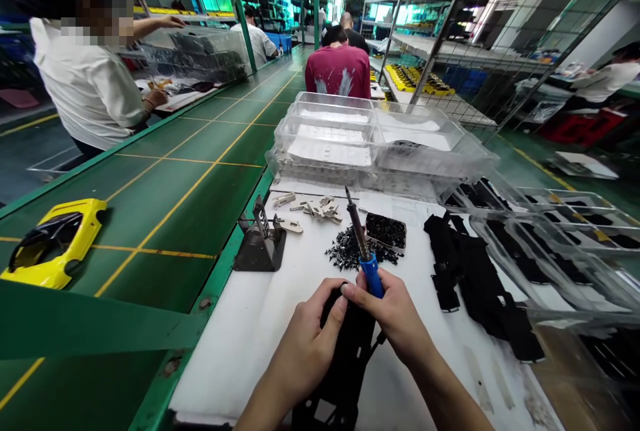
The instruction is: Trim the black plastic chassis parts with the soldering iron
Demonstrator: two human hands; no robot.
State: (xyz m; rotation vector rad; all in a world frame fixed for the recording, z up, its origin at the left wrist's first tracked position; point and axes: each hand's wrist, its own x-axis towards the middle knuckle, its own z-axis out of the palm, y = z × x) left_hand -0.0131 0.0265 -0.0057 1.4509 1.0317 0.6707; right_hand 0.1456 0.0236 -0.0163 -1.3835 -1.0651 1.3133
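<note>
Pinching the upper end of the black panel [350, 354] in left hand [307, 334], thumb and forefinger closed narrow on the edge, lower center of frame. Gripping soldering iron [371, 275] by its blue handle in right hand [400, 314], tip pointing up toward frame center. Also reaching with right thumb to panel's top edge, close beside left thumb. Cannot tell about any small part between the thumbs; too covered. Cannot tell either whether resting on white worktop [250, 344] or lifted off.

Judging from thin shape and cutouts near bottom of frame: probably light, likely plastic, fairly stiff with slight flex lengthwise. Dull-looking, so likely not very slippery. Possibly fragile around cutouts and narrow edges; avoid bending or squeezing there. Best to take hold by long side edges, or pinch flat at the upper end. Support lower end too, against twisting.

Handle iron by blue grip only; treat metal shaft as hot, though impossible to confirm by eye. Steer tip clear of panel and fingers.

Also noting similar black panels [473, 277] at right of frame, overlapping; loose black bits [343, 254] and small tray [369, 239] just above hands; white pieces [320, 209] farther up; metal stand [260, 247] left of center.
</note>
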